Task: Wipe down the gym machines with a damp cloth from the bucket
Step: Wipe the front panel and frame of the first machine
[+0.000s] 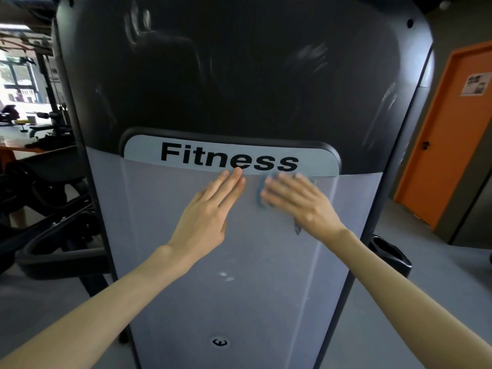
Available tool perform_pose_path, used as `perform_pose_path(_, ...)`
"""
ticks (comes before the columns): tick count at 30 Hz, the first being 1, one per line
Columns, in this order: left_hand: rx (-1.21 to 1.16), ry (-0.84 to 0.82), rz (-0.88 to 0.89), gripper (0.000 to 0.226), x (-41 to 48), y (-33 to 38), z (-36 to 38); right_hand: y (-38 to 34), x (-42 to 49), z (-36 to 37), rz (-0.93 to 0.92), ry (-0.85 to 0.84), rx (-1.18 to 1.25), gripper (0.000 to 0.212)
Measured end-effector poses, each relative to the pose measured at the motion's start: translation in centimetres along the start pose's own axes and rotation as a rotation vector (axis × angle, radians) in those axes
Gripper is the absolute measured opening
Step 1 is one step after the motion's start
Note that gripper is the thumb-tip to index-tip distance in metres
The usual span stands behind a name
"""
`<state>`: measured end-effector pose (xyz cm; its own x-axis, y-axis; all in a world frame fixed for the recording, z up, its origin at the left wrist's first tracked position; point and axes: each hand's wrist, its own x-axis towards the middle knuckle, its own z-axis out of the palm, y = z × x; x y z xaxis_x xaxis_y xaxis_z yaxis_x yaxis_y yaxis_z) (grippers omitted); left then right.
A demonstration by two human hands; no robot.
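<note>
Where visible, cloth (258,189) blue, crumpled

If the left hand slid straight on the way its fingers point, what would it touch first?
The Fitness label. The left hand lies flat on the grey panel, fingers pointing up and slightly right, tips at the label's lower edge, as far as depth shows.

An orange door (450,134) stands at the right, a paper notice (476,85) near its top and a dark handle (426,145) at its left edge. The floor (415,315) is grey. Daylight fills a window (18,75) far left.
</note>
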<state>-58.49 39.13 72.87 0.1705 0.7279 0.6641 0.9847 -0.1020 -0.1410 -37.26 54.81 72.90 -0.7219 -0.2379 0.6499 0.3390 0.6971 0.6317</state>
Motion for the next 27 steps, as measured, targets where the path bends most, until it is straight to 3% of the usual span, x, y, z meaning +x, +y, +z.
perform_pose_path(2,0.003,0.001,0.011,0.082,0.1,0.0,-0.2,-0.6,0.7,0.1,0.189,0.046,0.028,0.043)
perform_pose_path(3,0.011,-0.001,0.015,0.081,0.1,0.0,-0.3,-1.6,0.4,0.8,0.197,0.043,0.018,0.046)
perform_pose_path(8,0.012,-0.028,0.029,0.081,-0.1,-0.5,-0.7,-6.3,-4.2,4.7,-0.361,-0.179,0.007,0.038)
perform_pose_path(11,0.042,-0.028,0.04,0.081,-0.9,-1.4,-1.1,-6.6,-3.4,4.5,-0.547,-0.228,-0.005,0.035)
perform_pose_path(13,0.026,-0.004,-0.026,0.08,-1.7,-2.3,-1.3,-5.0,-0.8,3.3,-0.452,-0.149,-0.023,0.039)
perform_pose_path(16,-0.017,0.036,-0.162,0.08,-2.9,-3.5,-1.4,-1.9,4.0,1.0,-0.075,0.018,-0.017,0.045)
perform_pose_path(19,-0.036,0.04,-0.258,0.083,-3.9,-4.5,-1.1,-3.2,5.3,1.5,0.078,0.076,-0.009,0.057)
perform_pose_path(21,-0.054,0.02,-0.316,0.083,-4.5,-5.1,-1.0,-5.8,3.9,3.3,0.053,0.019,0.003,0.061)
perform_pose_path(25,-0.052,-0.022,-0.366,0.084,-5.0,-5.9,-1.0,-10.7,-0.1,6.1,-0.29,-0.21,-0.009,0.046)
perform_pose_path(27,-0.057,-0.015,-0.344,0.082,-5.1,-6.3,-1.0,-11.1,0.2,6.3,-0.377,-0.24,-0.032,0.043)
